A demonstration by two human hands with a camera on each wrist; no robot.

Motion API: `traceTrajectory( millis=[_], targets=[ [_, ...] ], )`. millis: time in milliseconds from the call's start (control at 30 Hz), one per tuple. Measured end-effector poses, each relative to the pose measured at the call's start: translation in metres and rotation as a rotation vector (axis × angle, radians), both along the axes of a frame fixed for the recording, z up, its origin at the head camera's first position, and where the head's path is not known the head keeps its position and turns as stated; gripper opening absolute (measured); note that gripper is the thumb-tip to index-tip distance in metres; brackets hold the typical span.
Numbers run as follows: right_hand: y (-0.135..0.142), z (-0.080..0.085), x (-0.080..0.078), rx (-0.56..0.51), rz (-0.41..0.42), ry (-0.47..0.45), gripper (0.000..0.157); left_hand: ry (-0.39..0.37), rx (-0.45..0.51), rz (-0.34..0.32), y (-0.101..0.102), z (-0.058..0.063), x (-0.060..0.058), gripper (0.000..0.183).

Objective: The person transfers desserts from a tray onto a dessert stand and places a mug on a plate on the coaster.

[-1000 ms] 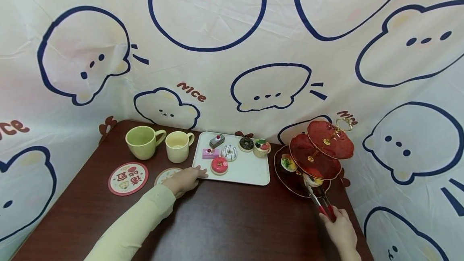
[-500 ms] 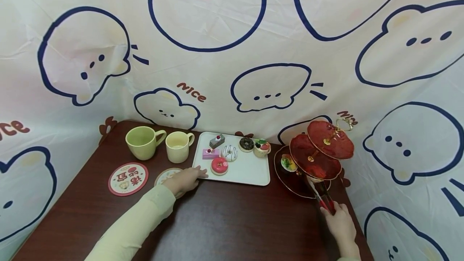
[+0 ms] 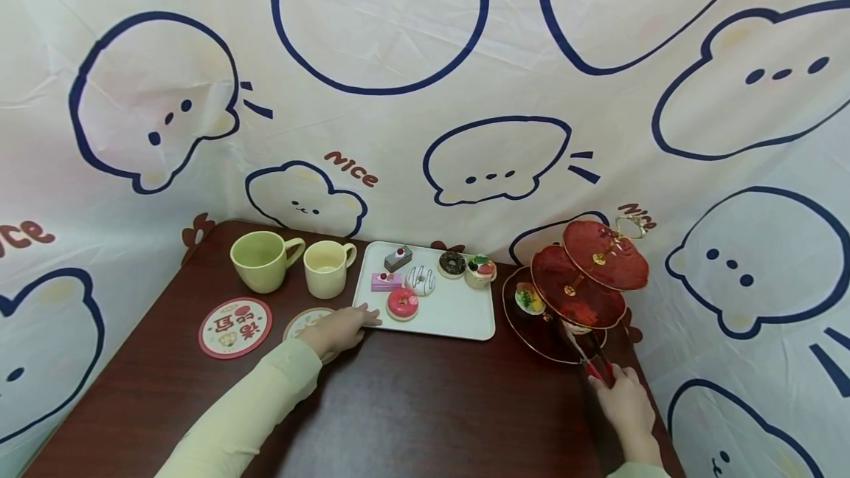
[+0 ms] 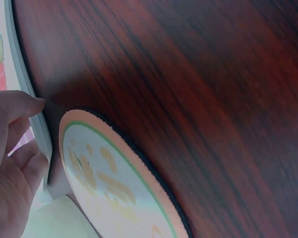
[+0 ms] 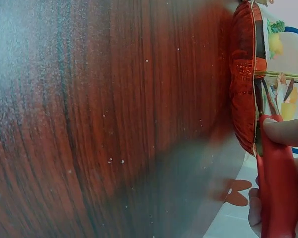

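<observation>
tongs (image 5: 279, 173), gripped in my right hand (image 3: 626, 406), sit low, probably to clear upper tiers (image 3: 556, 282); left hand (image 3: 341, 328) touches tray (image 3: 458, 313), pinch unclear.

A large light-green mug (image 3: 257, 264) is set near the far edge of a dark reddish-brown wood-grain table (image 3: 425, 408), and a smaller pale-yellow mug (image 3: 324, 273), its handle turned the same way, is placed just beside it. In front of the green one, a round pink-rimmed coaster with red lettering (image 3: 235, 327) is laid flat, while a round peach-rimmed coaster with a green inner ring (image 4: 114, 173) is partly hidden in the head view. Behind, a white cloth backdrop (image 3: 398, 120) is printed with navy animal outlines and red-brown "Nice" lettering.
</observation>
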State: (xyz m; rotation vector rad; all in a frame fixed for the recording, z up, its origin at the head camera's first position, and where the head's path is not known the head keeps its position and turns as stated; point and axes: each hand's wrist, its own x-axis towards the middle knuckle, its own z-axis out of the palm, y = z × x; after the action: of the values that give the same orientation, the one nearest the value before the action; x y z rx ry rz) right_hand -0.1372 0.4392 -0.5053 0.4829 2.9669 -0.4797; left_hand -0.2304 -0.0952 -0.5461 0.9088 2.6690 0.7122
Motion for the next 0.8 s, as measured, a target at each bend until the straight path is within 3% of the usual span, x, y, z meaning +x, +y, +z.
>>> traceTrajectory(
  millis=[500,800],
  targets=[
    [0.005,0.017,-0.010,0.044,0.064,-0.106,0.075,-0.003,0.007,0.002,0.000,0.002,0.001,0.039],
    [0.010,0.029,-0.015,0.087,0.131,-0.155,0.067,-0.003,0.014,0.000,0.000,0.003,0.002,0.039]
  ],
)
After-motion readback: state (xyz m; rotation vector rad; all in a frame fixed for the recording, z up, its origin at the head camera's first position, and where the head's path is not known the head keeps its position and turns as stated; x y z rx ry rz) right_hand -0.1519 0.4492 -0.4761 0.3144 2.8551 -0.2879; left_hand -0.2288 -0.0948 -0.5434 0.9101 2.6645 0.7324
